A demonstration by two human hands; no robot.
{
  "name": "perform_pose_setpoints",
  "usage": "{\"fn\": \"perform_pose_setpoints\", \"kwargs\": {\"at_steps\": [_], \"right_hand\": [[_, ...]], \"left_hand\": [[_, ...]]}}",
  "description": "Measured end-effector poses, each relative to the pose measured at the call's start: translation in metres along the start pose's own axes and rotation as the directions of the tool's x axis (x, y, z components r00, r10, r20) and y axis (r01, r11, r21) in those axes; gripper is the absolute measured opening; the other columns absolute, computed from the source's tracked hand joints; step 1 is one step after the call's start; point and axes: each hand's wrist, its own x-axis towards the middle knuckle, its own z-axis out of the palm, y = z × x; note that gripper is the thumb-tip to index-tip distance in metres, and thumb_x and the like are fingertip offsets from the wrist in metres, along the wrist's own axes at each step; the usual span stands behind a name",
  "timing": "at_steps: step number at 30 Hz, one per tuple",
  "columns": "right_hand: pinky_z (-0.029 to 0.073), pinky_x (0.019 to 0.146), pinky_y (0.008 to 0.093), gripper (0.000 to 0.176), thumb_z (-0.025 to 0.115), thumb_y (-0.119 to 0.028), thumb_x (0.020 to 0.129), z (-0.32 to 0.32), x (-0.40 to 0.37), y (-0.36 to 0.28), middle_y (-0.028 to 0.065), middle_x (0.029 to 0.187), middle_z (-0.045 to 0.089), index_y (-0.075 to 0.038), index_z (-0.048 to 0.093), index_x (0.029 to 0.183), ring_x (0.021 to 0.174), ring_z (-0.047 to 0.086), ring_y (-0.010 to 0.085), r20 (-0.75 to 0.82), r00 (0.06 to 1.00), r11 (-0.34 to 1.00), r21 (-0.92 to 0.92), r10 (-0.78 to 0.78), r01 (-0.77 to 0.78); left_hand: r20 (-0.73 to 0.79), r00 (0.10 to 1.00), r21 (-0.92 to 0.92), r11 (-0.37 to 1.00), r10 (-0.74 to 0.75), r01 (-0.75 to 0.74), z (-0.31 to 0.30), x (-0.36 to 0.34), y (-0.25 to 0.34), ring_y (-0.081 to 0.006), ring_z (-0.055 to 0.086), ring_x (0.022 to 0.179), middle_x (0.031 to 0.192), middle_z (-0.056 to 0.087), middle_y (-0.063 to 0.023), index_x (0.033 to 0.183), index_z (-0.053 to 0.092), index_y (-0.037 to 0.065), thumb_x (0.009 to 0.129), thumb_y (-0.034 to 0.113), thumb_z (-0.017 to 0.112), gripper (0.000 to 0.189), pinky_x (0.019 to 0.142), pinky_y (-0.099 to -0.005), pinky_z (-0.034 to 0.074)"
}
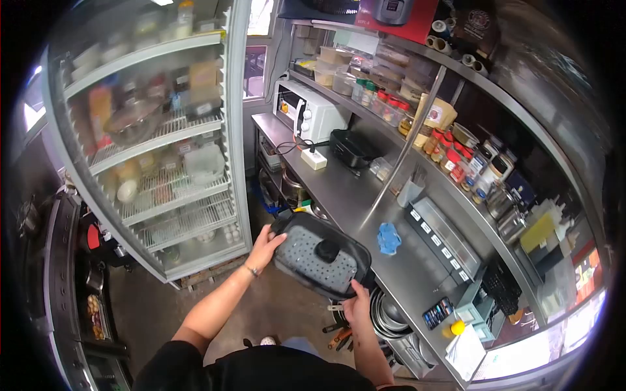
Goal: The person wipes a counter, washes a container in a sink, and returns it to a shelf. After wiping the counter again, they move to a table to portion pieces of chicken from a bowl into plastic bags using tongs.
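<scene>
I hold a black rectangular lidded pan (321, 255) in both hands, out in front of the steel counter's (365, 208) edge. Its glass lid is steamed up and has a black knob in the middle. My left hand (264, 249) grips the pan's left end. At the pan's near right corner my right hand (357, 304) has hold of it. The pan is tilted slightly and hangs in the air, partly over the counter edge.
A glass-door fridge (156, 143) with stocked shelves stands at the left. On the counter are a white microwave (306, 112), a black appliance (352, 150), a power strip (314, 158), a blue cloth (388, 238), a phone (437, 313). Shelves above hold jars and containers. Pots sit under the counter.
</scene>
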Motion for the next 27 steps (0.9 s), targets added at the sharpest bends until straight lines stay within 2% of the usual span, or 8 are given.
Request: {"fn": "perform_pose_setpoints", "kwargs": {"at_steps": [2, 9, 11, 15, 17, 19, 23, 27], "right_hand": [[0.045, 0.088, 0.0495, 0.038, 0.056, -0.015, 0.085, 0.011, 0.04, -0.004, 0.012, 0.119, 0.054, -0.003, 0.046, 0.119, 0.108, 0.053, 0.0309, 0.045, 0.998, 0.999, 0.021, -0.035, 0.034], [0.043, 0.089, 0.0531, 0.039, 0.055, -0.022, 0.086, 0.056, 0.205, -0.03, 0.0079, 0.123, 0.052, -0.01, 0.045, 0.122, 0.113, 0.051, 0.029, 0.061, 0.974, 0.976, 0.017, -0.216, 0.216], [0.044, 0.088, 0.0535, 0.04, 0.056, -0.022, 0.085, 0.059, 0.258, -0.034, 0.0072, 0.122, 0.052, -0.011, 0.046, 0.122, 0.112, 0.052, 0.0285, 0.051, 0.961, 0.962, -0.003, -0.273, 0.274], [0.045, 0.084, 0.0547, 0.041, 0.059, -0.023, 0.083, 0.061, 0.377, -0.046, 0.0057, 0.12, 0.052, -0.011, 0.046, 0.12, 0.11, 0.052, 0.0276, -0.04, 0.949, 0.949, 0.032, -0.313, 0.315], [0.045, 0.083, 0.0566, 0.042, 0.06, -0.023, 0.082, 0.064, 0.424, -0.055, 0.0056, 0.121, 0.051, -0.012, 0.046, 0.12, 0.11, 0.051, 0.028, -0.071, 0.943, 0.944, 0.027, -0.325, 0.328], [0.046, 0.087, 0.0446, 0.047, 0.063, -0.016, 0.081, 0.084, 0.463, -0.073, 0.0059, 0.12, 0.051, -0.012, 0.044, 0.124, 0.109, 0.052, 0.0251, -0.222, 0.934, 0.947, 0.093, -0.28, 0.307], [0.045, 0.085, 0.0451, 0.054, 0.067, -0.019, 0.078, 0.101, 0.538, -0.102, 0.0063, 0.122, 0.049, -0.014, 0.042, 0.125, 0.106, 0.052, 0.025, -0.385, 0.889, 0.967, -0.038, -0.247, 0.252], [0.045, 0.084, 0.0411, 0.053, 0.067, -0.02, 0.079, 0.095, 0.613, -0.107, 0.0073, 0.12, 0.051, -0.01, 0.043, 0.124, 0.104, 0.053, 0.0232, -0.41, 0.86, 0.952, -0.078, -0.302, 0.297]], "left_hand": [[0.212, 0.958, -0.111, 0.979, 0.192, -0.172, 0.015, 0.059, 0.004, -0.0145, 0.048, 0.103, 0.11, 0.053, -0.0074, 0.119, 0.039, 0.001, 0.085, 0.017, 0.062, 0.044, 0.091, -0.0262, 0.037], [0.273, 0.912, 0.121, 0.93, 0.305, -0.347, 0.077, 0.253, 0.037, -0.0189, 0.043, 0.113, 0.12, 0.048, -0.0122, 0.12, 0.04, -0.003, 0.085, 0.024, 0.062, 0.049, 0.097, -0.029, 0.032], [0.233, 0.933, 0.382, 0.856, 0.276, -0.348, 0.092, 0.3, 0.048, -0.0235, 0.04, 0.121, 0.127, 0.045, -0.0179, 0.127, 0.039, -0.005, 0.084, 0.036, 0.06, 0.063, 0.101, -0.0309, 0.029], [-0.013, 0.912, 0.408, 0.835, 0.411, -0.37, 0.124, 0.413, 0.016, -0.0343, 0.043, 0.119, 0.125, 0.045, -0.0271, 0.125, 0.041, -0.01, 0.081, 0.043, 0.061, 0.071, 0.101, -0.0363, 0.031], [-0.05, 0.925, 0.452, 0.834, 0.377, -0.316, 0.128, 0.434, 0.007, -0.0308, 0.045, 0.117, 0.126, 0.045, -0.0255, 0.126, 0.041, -0.009, 0.081, 0.044, 0.061, 0.073, 0.1, -0.0341, 0.033], [0.065, 0.965, 0.23, 0.937, 0.256, -0.264, 0.126, 0.433, -0.007, -0.0237, 0.05, 0.111, 0.124, 0.049, -0.0199, 0.127, 0.042, -0.005, 0.085, 0.037, 0.06, 0.063, 0.095, -0.0303, 0.038], [0.511, 0.855, 0.172, 0.965, 0.085, -0.198, 0.1, 0.372, -0.016, -0.0145, 0.053, 0.105, 0.116, 0.056, -0.0075, 0.126, 0.047, 0.004, 0.092, 0.022, 0.054, 0.04, 0.089, -0.0287, 0.043], [0.558, 0.721, 0.348, 0.904, -0.411, 0.247, 0.048, 0.33, -0.057, -0.0159, 0.052, 0.11, 0.118, 0.057, -0.007, 0.124, 0.05, 0.005, 0.091, 0.024, 0.055, 0.038, 0.094, -0.0298, 0.041]]}}
